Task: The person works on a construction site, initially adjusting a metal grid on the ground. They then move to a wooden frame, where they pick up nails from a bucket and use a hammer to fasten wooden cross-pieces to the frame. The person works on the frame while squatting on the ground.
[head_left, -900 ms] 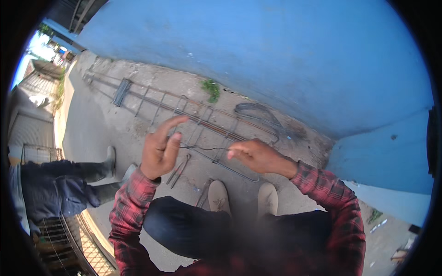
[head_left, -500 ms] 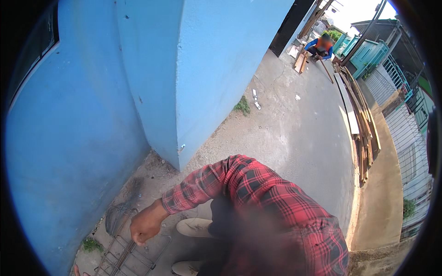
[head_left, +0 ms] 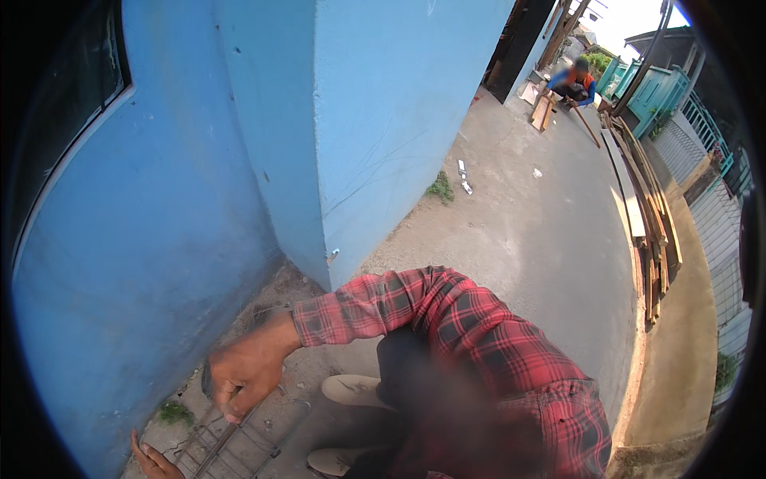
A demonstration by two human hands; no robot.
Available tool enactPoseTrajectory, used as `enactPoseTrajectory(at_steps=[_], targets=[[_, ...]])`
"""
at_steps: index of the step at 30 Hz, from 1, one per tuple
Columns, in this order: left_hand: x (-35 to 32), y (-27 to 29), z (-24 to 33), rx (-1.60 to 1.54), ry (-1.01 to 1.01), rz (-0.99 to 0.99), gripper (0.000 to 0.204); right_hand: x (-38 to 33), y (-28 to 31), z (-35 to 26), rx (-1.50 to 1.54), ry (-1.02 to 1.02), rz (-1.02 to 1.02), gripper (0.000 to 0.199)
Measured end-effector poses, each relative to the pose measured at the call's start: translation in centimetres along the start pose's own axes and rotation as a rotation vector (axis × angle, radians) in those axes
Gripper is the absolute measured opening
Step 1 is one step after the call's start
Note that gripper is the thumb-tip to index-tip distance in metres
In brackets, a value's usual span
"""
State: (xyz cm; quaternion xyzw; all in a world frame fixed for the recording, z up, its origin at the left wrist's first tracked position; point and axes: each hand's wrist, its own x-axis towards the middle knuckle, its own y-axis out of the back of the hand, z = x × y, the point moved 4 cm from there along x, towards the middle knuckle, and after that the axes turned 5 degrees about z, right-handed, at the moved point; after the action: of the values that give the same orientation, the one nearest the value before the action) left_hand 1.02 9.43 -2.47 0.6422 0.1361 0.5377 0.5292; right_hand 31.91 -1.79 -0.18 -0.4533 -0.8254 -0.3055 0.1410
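Under my hands at the lower left lies a frame of thin steel bars [head_left: 217, 449] with rectangular bent rings, partly cut off by the lower edge. Above its upper end is my right hand [head_left: 254, 369], knuckles up, with thumb and forefinger pinched together. What they hold, if anything, is too small to make out. A dark bundle of thin wire lies beside this hand, mostly covered by it. Only some fingers of my left hand [head_left: 153, 461] show at the bottom left, stretched out and apart beside the frame's left side.
A blue wall [head_left: 383, 120] with a jutting corner rises close on the left. Long wooden boards [head_left: 656, 231] are stacked along the right side of the concrete lane. Far up the lane a person [head_left: 573, 84] crouches with pieces of wood. My shoes [head_left: 351, 389] stand right of the frame.
The view has shifted, so the scene sits further right. My right hand has moved left and up relative to the steel frame. More of my left hand's fingers now show.
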Motion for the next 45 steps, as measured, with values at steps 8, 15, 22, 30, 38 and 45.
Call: enactPoseTrajectory(at_steps=[8, 15, 22, 30, 38, 45], targets=[[-4.1, -4.9, -2.1, -0.977, 0.373, -0.183, 0.049, -5.7, 4.0, 9.4, -0.247, -0.771, -0.114, 0.033], [-6.5, -20.8, -5.4, -0.242, 0.09, -0.611, 0.027, -10.3, 4.0, 20.0, -0.528, -0.85, -0.113, 0.032], [-6.9, -15.3, -1.5, 0.124, 0.24, -0.31, 0.072, -8.1, 0.1, 23.4, -0.631, -0.817, -0.024, 0.05], [-29.8, 7.8, 11.4, 0.017, 0.902, -1.059, 0.063, -14.4, -2.3, 2.0, -0.408, -1.012, 0.3, 0.058], [-38.9, 28.8, 25.9, -0.263, 1.135, -1.07, 0.046, -42.7, 0.0, -39.5, -0.275, -1.821, 0.465, 0.046], [-30.3, 26.8, 38.7, -0.5, 0.617, -1.273, 0.034, -60.1, -8.9, -67.6, 0.034, -1.98, 1.23, 0.037]])
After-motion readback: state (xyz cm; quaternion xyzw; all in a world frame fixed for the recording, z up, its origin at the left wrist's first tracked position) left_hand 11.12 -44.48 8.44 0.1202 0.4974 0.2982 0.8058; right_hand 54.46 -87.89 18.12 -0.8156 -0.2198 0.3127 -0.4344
